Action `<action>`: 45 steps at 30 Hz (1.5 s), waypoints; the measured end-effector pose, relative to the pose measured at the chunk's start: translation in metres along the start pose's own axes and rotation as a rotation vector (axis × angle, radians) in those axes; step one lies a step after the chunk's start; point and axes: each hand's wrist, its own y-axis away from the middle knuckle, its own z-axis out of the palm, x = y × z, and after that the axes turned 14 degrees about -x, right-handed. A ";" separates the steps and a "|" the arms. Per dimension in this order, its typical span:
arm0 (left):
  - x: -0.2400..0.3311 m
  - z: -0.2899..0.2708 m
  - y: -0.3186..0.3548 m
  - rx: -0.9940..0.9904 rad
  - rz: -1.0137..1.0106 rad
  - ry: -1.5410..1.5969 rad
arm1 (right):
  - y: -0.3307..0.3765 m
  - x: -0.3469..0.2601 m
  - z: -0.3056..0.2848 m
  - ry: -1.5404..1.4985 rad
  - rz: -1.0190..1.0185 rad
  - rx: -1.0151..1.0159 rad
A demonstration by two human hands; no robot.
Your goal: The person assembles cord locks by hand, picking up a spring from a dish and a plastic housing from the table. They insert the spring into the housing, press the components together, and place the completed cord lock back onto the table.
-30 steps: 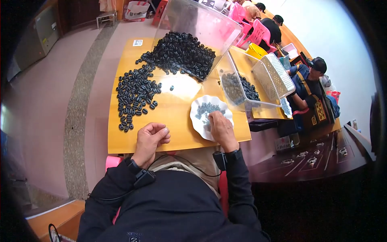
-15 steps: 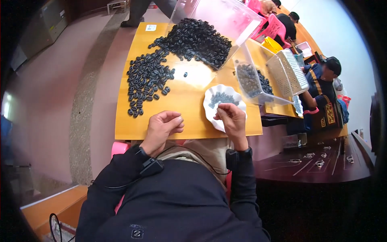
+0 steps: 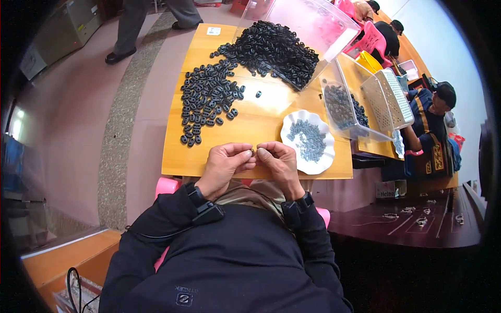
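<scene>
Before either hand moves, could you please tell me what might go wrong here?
The small dark piece between the left hand and right hand is mostly hidden and could slip. The scalloped white plate sits close beside the right hand, so a nudge might scatter its small grey pieces. The lone black piece, apart from the pile, could be overlooked.

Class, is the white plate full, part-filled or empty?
The plate is part-filled: small greyish pieces lie across its middle, leaving the wavy rim bare.
</scene>
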 end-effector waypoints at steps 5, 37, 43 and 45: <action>0.001 0.001 0.000 0.002 0.006 0.019 | 0.000 0.001 0.002 0.017 0.001 0.008; 0.003 0.002 0.000 0.017 -0.002 0.053 | 0.001 0.004 0.003 -0.020 -0.009 -0.007; 0.003 0.001 -0.001 0.018 -0.013 0.029 | 0.000 0.000 0.004 0.065 -0.017 -0.012; 0.002 0.000 0.000 0.014 -0.010 0.024 | 0.001 -0.001 0.004 0.086 -0.016 -0.022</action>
